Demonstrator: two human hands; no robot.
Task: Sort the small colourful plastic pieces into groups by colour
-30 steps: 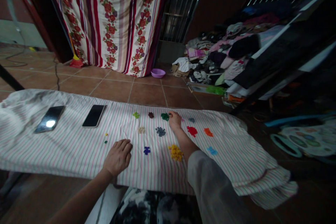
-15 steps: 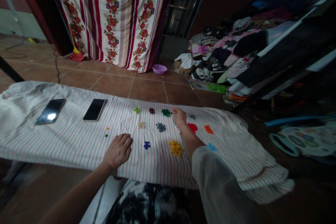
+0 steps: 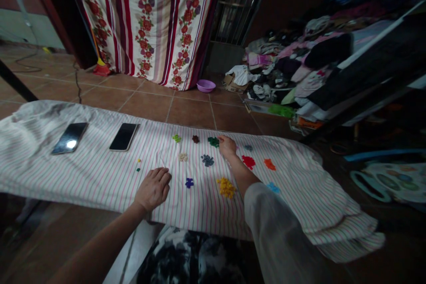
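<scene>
My right hand [image 3: 227, 146] is at the right edge of a pile of small dark green pieces [image 3: 213, 142], fingers curled and pinched; whatever is between the fingertips is too small to make out. My left hand [image 3: 153, 187] lies palm down on the striped cloth [image 3: 109, 182], fingers stretched and holding nothing. Just beyond it are a single yellow piece [image 3: 139, 160] and a single green piece [image 3: 138, 170]. Around my right hand lie piles of grey pieces [image 3: 207, 160], red pieces [image 3: 248, 161], yellow pieces [image 3: 226, 187] and brown pieces [image 3: 195, 139].
Two phones [image 3: 124, 137] lie toward the left of the cloth. Further piles are lime [image 3: 176, 138], beige [image 3: 183, 157], purple [image 3: 189, 183], orange [image 3: 270, 164] and light blue [image 3: 273, 187]. On the tiled floor beyond stand a purple basin [image 3: 206, 86] and heaped clothes [image 3: 293, 62].
My right hand's fingertips have come closer to the dark green pile and now meet its edge. The whole view has shifted slightly; my left hand rests in the same place.
</scene>
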